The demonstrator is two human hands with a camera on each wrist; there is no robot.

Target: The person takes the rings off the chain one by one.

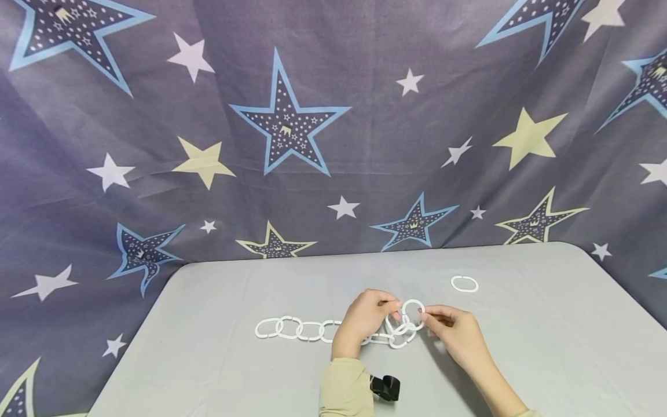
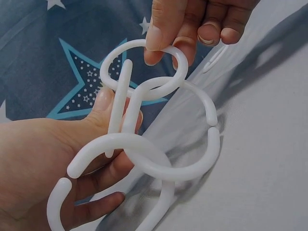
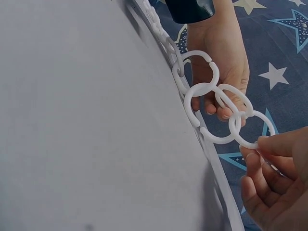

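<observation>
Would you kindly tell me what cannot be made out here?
Head view: the middle of the white chain, behind the left hand and wrist.
Left wrist view: the nearest link, cut off by the lower edge.
Right wrist view: the far links, too small and overlapped to count.
Same view: part of the right hand, cut off at the right.

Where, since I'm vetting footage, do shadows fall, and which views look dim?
Head: bright, shadow on the table below the right hand; left wrist: dimmer, shadows behind the white links; right wrist: also dim, soft shadow near the table's edge.
</observation>
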